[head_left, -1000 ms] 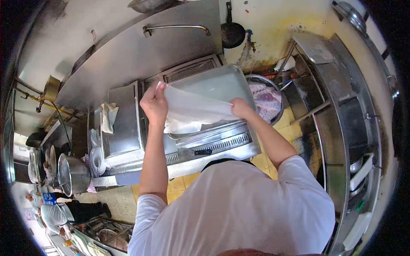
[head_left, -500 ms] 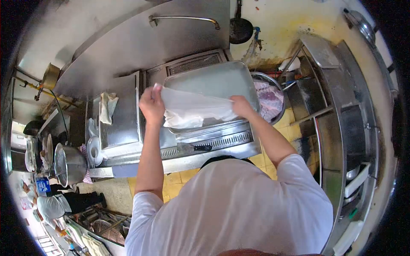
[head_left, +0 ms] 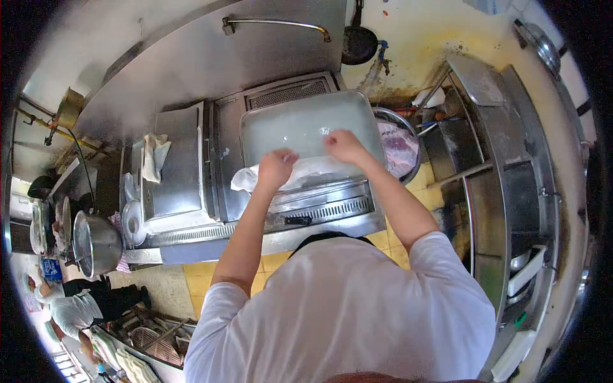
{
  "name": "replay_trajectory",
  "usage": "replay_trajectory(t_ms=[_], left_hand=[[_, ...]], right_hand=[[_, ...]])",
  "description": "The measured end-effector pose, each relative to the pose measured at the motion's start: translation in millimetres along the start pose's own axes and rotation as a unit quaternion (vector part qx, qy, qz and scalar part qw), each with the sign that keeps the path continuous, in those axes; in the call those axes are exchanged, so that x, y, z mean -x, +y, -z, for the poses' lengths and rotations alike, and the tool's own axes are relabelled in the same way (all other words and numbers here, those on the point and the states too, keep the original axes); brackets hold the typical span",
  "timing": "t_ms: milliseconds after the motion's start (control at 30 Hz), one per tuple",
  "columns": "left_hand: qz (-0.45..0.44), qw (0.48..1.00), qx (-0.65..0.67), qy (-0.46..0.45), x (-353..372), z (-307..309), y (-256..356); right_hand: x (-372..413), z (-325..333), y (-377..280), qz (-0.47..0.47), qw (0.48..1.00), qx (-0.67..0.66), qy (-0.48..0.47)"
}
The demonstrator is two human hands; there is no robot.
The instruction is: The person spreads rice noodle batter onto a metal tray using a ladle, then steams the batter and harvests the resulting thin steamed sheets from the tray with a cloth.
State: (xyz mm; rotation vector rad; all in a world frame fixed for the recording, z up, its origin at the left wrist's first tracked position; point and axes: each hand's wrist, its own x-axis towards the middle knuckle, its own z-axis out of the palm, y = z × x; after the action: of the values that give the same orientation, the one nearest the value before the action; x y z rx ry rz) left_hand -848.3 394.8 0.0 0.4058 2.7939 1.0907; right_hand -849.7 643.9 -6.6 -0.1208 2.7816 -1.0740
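Observation:
Above the large rectangular metal tray (head_left: pixel 300 124), both hands have their fingers drawn together. My left hand (head_left: pixel 276 170) is over the tray's near left part, slightly blurred. My right hand (head_left: pixel 345 147) is farther right, over the tray. Whatever thin thing either hand grips is too small to make out. A thin white sheet (head_left: pixel 319 170) lies bunched along the tray's near edge, just beneath my hands, its left end sticking out past the tray. A black-handled tool (head_left: pixel 298 221) rests on the counter's near edge.
Raw meat (head_left: pixel 397 150) fills a round metal bowl right of the tray. A folded cloth (head_left: pixel 155 157) lies on the steel surface at left. A faucet (head_left: pixel 278 23) juts from the back panel. A large pot (head_left: pixel 96 244) and another person (head_left: pixel 76 311) are at far left. Steel shelving stands at right.
My hands have come closer together, the left moving right and down, the right moving left. The white sheet, stretched between them before, now lies lower along the tray's near edge.

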Motion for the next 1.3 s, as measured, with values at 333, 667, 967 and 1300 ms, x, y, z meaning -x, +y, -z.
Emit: replay_trajectory(t_ms=[333, 667, 967, 1300], left_hand=[[-0.135, 0.942, 0.160, 0.262, -6.7, 87.8, 58.3], [0.185, 0.915, 0.079, 0.350, 31.3, 40.9, -111.2], [0.057, 0.990, 0.070, 0.104, 1.1, 27.1, -79.6], [-0.231, 0.950, 0.098, 0.187, 3.3, 109.1, 136.2]], right_hand=[[12.2, -6.4, -26.9, 0.085, 0.991, -0.108, 0.000], [21.8, -6.8, 120.3, 0.036, 0.989, 0.141, 0.022], [17.8, 53.0, -35.4, 0.010, 0.976, -0.211, -0.048], [12.2, 81.8, -156.9, 0.227, 0.849, -0.476, 0.020]])
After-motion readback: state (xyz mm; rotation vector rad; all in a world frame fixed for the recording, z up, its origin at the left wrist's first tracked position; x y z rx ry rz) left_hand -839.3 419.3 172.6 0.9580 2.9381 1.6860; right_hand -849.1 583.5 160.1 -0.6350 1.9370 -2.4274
